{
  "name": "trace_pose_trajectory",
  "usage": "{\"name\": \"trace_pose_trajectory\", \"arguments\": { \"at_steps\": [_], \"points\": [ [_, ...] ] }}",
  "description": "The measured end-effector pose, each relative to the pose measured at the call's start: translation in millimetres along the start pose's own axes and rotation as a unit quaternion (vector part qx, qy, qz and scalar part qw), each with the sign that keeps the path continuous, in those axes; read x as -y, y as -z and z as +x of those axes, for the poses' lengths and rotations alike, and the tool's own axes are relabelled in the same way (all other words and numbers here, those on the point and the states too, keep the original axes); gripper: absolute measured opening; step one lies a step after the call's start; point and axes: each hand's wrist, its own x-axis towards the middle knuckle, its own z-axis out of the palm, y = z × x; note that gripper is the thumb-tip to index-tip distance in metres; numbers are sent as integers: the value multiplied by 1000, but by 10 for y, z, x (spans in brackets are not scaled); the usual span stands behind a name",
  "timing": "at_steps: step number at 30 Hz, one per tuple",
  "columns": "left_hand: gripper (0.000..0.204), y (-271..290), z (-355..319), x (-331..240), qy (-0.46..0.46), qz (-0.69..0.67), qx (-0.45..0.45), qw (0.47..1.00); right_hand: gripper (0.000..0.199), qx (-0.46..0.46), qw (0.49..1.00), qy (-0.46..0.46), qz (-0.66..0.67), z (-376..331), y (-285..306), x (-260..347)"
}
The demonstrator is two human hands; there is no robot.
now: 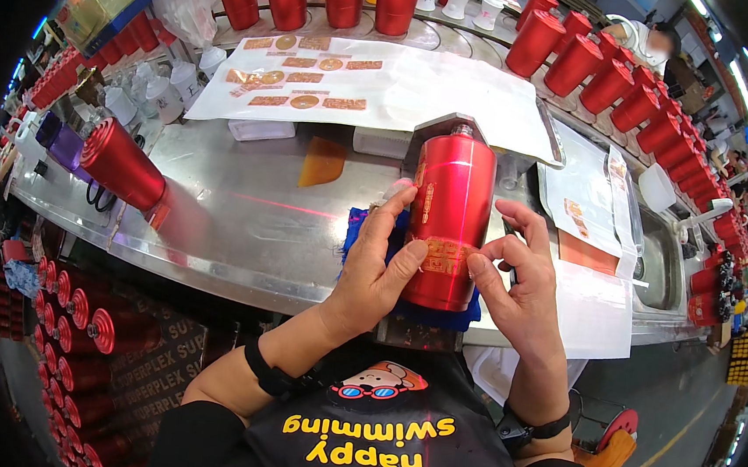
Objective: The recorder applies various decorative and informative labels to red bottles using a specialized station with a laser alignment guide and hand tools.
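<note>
Red bottle [453, 196]: lies before me at the middle of the bench [232, 249], neck away from me and base nearest, a blue cloth [471, 311] beneath it. The cloth probably guards the finish and checks slipping. A grey angular holder [435, 131] shows behind the shoulder; its contact with the bottle cannot be confirmed.

My left hand [377, 256] is unclosed, fingers laid along the bottle's left side and thumb on the gold label [447, 259] near the base, a hold I judge to be against rolling. My right hand [520, 276] has thumb and forefinger drawn close at the label's right edge, remaining fingers bent and apart; whether they pinch any film, I cannot tell. Placement there suggests control of both label ends.

Materials: bottle body smooth, glossy, metallic red, rounded and narrowing toward the base; label thin, patterned, apparently flexible. Bench is brushed, reflective metal. White sheet [438, 89] beyond is flat and carries similar gold pieces, within arm's reach. Amber plate [323, 161] is flat, translucent, straight-sided with one curved edge.
</note>
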Motion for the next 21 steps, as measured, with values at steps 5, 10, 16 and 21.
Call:
{"name": "trace_pose_trajectory", "arguments": {
  "at_steps": [5,10,16,21],
  "points": [
    [55,12,-28,29,4,16,-17,1000,10,16,998,55,-36,127,-64,174],
    [54,17,-47,27,29,-10,-15,999,11,23,994,74,-73,206,-145,302],
    [55,22,2,-12,39,2,-22,999,14,14,995,90,-50,217,-162,272],
    [62,-73,88,26,-5,57,-27,998,8,0,995,39,-88,135,-88,172]
  ]
}}
